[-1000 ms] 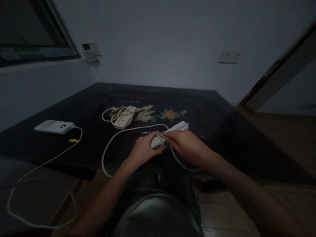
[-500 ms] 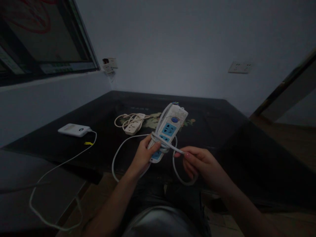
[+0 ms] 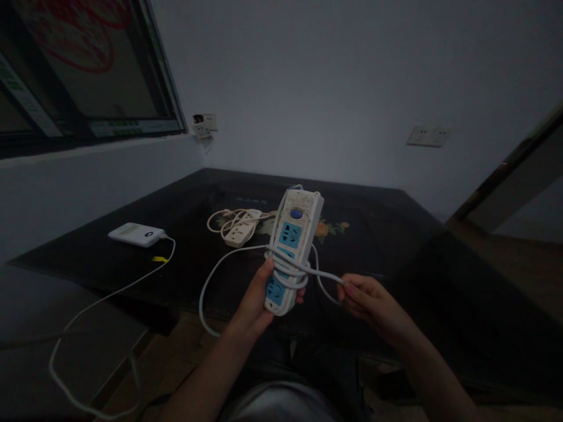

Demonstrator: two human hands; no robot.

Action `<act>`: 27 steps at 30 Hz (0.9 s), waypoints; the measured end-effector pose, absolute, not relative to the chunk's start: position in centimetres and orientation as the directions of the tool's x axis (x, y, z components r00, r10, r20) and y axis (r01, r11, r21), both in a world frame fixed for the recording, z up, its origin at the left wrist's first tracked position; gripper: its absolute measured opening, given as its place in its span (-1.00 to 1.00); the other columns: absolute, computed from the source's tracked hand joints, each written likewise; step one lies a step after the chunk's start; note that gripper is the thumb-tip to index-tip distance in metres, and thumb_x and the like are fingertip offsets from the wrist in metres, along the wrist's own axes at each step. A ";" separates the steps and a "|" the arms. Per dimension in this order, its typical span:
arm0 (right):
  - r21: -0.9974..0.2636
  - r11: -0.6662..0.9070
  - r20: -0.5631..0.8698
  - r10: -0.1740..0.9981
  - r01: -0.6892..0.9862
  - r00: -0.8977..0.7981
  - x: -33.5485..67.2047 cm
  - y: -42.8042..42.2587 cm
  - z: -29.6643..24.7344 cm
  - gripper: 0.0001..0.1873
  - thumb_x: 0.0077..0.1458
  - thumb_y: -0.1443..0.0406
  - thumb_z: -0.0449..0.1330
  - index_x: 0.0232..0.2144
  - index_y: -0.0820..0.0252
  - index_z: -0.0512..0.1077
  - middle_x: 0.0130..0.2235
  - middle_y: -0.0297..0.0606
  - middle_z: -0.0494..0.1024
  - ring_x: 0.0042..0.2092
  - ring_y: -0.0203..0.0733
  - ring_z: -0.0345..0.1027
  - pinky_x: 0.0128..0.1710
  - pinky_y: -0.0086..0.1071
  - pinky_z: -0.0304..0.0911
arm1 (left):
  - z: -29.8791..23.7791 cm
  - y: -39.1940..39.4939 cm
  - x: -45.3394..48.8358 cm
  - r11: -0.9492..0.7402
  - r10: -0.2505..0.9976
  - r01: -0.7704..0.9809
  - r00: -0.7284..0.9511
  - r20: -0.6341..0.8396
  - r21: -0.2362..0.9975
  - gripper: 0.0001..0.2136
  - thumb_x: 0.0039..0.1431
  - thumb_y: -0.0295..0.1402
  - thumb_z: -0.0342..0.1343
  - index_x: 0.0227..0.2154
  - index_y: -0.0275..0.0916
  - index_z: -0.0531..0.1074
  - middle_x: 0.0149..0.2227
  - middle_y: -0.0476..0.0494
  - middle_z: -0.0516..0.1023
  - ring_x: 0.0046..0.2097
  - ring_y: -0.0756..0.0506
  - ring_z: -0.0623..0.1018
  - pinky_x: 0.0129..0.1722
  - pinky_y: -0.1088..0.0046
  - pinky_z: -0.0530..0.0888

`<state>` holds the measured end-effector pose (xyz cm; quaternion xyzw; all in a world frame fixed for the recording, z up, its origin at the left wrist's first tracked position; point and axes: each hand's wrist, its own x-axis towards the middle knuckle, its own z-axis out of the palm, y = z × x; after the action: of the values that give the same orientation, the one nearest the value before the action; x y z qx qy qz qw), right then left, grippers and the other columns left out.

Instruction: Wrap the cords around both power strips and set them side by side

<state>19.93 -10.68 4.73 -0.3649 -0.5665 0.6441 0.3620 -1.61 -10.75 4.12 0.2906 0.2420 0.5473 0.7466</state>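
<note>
The left hand [image 3: 257, 299] clasps the power strip [image 3: 292, 234] upright above the near edge of the table [image 3: 396, 234]; the right hand [image 3: 369, 302] pinches its cord [image 3: 325, 274], wound around the middle. Steady tension should hold the loops snug.

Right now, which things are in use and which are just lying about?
In use: power strip in the left hand, its cord pinched by the right hand.
Lying about: beige strip, power bank with cable, both on the table.
</note>
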 end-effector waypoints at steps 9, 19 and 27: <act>-0.959 0.109 -0.035 0.870 0.261 -0.492 20.2 -13.0 6.4 -0.53 0.10 -0.07 0.11 -0.51 0.22 0.40 -0.58 -0.42 0.15 -0.54 -0.40 -0.06 -0.56 -0.47 -0.17 | 3.7 -10.2 -1.9 -0.006 0.998 -0.654 0.043 0.046 0.756 -0.53 -0.09 -0.02 0.27 -0.27 -0.33 0.44 -0.39 -0.16 0.59 -0.43 -0.10 0.56 -0.49 0.43 0.53; -0.924 0.126 -0.028 0.919 0.360 -0.393 21.1 -12.9 5.8 -0.47 0.08 -0.13 0.06 -0.53 0.22 0.36 -0.60 -0.45 0.11 -0.55 -0.40 -0.08 -0.58 -0.48 -0.15 | 3.0 -11.0 -1.7 0.020 0.978 -0.663 0.170 0.124 0.749 -0.53 -0.06 0.00 0.24 -0.27 -0.34 0.45 -0.41 -0.18 0.59 -0.43 -0.11 0.57 -0.49 0.42 0.53; -0.892 0.214 0.062 0.931 0.398 -0.361 21.5 -11.0 5.9 -0.48 0.02 -0.09 0.12 -0.69 0.18 0.25 -0.64 -0.40 0.16 -0.56 -0.36 0.00 -0.58 -0.45 -0.04 | 2.9 -11.7 -2.7 0.019 0.866 -0.566 0.422 0.270 0.824 -0.39 -0.14 0.09 0.24 -0.14 -0.32 0.46 -0.34 -0.21 0.59 -0.38 -0.13 0.57 -0.40 0.38 0.51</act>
<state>21.47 -11.04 5.90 -0.4673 -0.7110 0.4180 0.3183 -2.75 -11.65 2.92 0.4754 0.1574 0.5140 0.6964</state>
